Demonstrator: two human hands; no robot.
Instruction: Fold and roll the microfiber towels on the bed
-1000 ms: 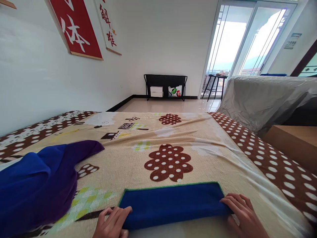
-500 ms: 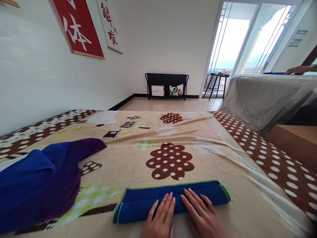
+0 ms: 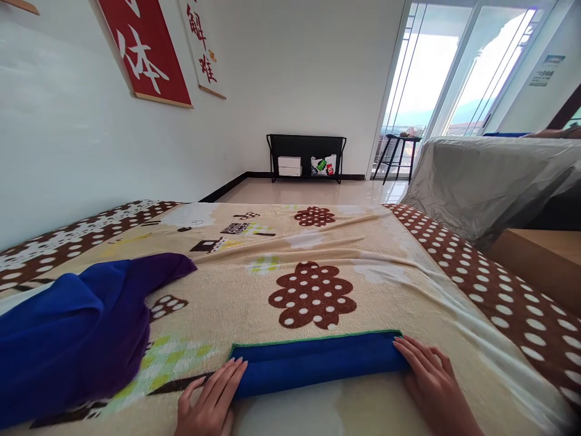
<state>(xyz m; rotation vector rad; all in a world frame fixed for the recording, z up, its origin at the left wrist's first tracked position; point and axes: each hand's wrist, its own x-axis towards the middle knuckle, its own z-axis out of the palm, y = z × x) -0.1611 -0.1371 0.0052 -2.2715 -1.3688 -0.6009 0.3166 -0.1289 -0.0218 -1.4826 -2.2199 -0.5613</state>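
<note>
A blue towel (image 3: 318,363) with green edging lies in a narrow folded strip on the patterned blanket (image 3: 385,309), close in front of me. At its left end, my left hand (image 3: 209,396) is closed, fingers bent over the cloth and the thumb side hidden beneath. The opposite end is in my right hand (image 3: 433,378), its fingertips curled over the right corner. Further left lies a loose heap of blue and purple cloth (image 3: 91,327), which neither hand touches.
Across the floor stands a black rack (image 3: 306,145) holding white boxes and a printed bag. A plastic-covered piece of furniture (image 3: 481,175) and a cardboard box (image 3: 540,260) are on the right. A black stool (image 3: 402,154) stands by the glass door; part of another person's arm shows far right.
My hands have moved apart from the towel's middle to its two ends, left hand leftward and right hand rightward. Both have gone from lying flat to gripping the ends.
</note>
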